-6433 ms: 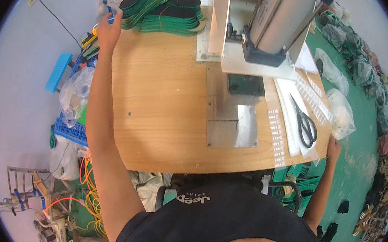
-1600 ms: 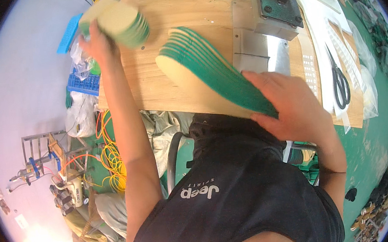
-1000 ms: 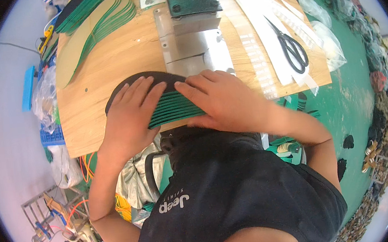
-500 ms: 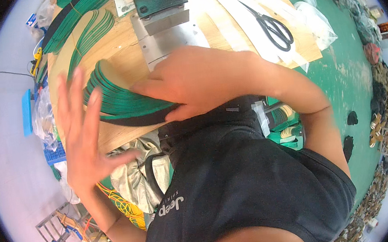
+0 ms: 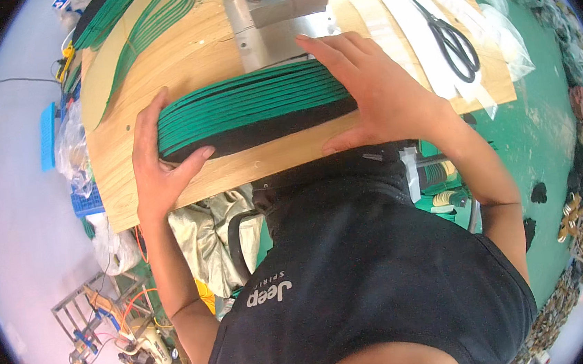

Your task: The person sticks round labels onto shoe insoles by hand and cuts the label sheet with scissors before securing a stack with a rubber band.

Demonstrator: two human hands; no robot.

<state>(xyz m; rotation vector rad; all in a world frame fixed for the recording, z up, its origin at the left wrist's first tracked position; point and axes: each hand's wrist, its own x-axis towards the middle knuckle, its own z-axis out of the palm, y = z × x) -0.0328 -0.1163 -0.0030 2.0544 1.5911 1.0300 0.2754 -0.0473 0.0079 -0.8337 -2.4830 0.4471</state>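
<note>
A stack of insoles (image 5: 250,106), with green edges and a black near side, rests on the wooden table close to its front edge. My left hand (image 5: 157,152) wraps round the left end, thumb on the near black side and fingers behind. At the right end my right hand (image 5: 377,88) cups the stack, its fingers reaching over the far side and its thumb lying low in front. The insoles' tan faces, visible before, are hidden now.
Beyond the stack stands a metal plate fixture (image 5: 279,37) on the wooden table (image 5: 126,189). More insoles (image 5: 153,28) lie at the far left. Black scissors (image 5: 457,49) rest on white strips (image 5: 394,6) at the right. Gold cloth (image 5: 207,245) hangs below the table edge.
My left hand has come down from the air onto the stack's left end. My right hand has shifted right to the other end. The fanned insoles are now squared up, edges upward.
</note>
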